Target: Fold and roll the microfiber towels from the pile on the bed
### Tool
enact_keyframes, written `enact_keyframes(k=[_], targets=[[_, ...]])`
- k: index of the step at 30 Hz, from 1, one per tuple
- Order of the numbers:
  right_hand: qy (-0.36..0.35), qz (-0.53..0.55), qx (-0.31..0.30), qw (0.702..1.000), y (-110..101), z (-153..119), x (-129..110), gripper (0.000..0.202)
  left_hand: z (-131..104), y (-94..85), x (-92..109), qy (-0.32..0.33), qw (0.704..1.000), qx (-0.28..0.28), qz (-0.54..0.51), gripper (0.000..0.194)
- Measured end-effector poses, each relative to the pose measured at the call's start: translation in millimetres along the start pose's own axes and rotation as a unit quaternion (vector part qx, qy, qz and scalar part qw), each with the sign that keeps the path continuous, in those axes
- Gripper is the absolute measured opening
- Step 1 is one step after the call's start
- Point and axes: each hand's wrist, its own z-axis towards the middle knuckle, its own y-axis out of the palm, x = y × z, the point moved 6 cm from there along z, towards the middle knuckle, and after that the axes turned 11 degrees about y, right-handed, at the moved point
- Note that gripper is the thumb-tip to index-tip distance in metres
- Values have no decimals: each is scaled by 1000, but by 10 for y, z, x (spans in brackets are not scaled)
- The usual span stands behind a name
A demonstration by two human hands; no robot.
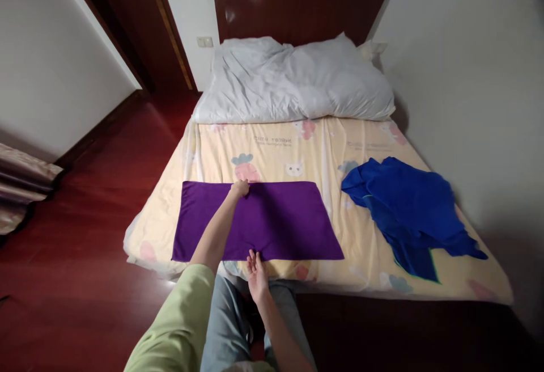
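On the yellow patterned sheet (272, 159) is laid a rectangular purple cloth (293, 222), probably light, soft, best taken by edges. Far edge is pinched by closed left hand (240, 188); for half-open right hand (258, 279) at near edge, hold cannot be told.

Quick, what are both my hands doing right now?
Left hand: closed, seemingly pinching the far edge of the purple cloth.
Right hand: open, palm up, fingertips at the cloth's near edge; no grip visible.
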Motion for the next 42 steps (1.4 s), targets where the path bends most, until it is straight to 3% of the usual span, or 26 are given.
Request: enact_keyframes(k=[6,14,19,28,34,39,42], targets=[[27,18,37,999,-46,4,3,35,405,145,-137,-42,996,-42,-65,39],[12,-46,18,999,-28,-10,-9,40,467,208,-118,-78,989,-62,-109,33],[37,-22,-7,999,27,-56,22,35,449,127,-101,-67,991,-37,-108,33],[7,-35,-9,999,39,-192,12,47,375,-53,-132,-33,983,52,-171,30],[-49,-84,-23,995,106,-428,-130,55,176,-301,-32,-12,972,116,-206,30],[-118,-167,-28,978,191,-665,-322,40,-143,-672,155,22,960,181,-215,34],[-186,-232,-17,955,203,-846,-585,46,-423,-929,280,50,946,228,-226,33]])
